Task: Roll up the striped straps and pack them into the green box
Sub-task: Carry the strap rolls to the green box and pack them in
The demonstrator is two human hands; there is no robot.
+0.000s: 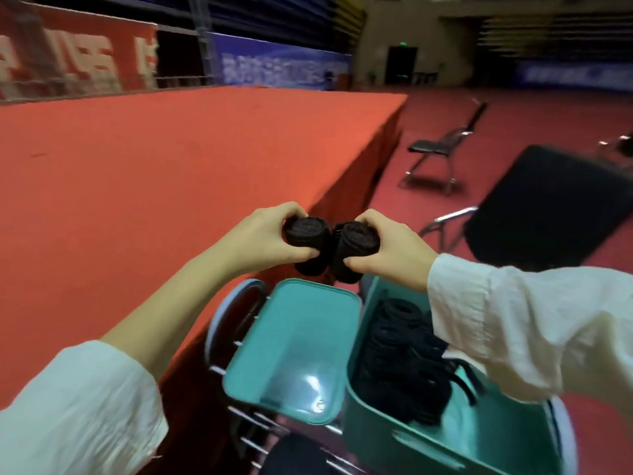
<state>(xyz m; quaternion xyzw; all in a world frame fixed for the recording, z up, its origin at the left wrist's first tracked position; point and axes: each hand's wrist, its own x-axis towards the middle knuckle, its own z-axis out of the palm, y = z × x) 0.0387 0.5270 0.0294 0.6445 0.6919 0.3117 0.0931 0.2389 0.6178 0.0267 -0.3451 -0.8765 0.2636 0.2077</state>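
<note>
My left hand [265, 234] grips a dark rolled strap [305, 234], and my right hand [387, 246] grips a second dark roll [358, 241]. The two rolls touch each other, held above the far end of the green box [428, 437]. The box stands open below my right forearm, with several dark rolled straps [404, 358] packed inside. Its green lid [294, 344] lies open to the left of it. Stripes on the straps cannot be made out in the dim, blurred view.
A red-carpeted stage [171, 159] fills the left, its edge close to my left arm. The box rests on a metal-framed chair [239, 337]. A black-backed chair [548, 207] stands at the right, another folding chair [442, 149] farther off on the red floor.
</note>
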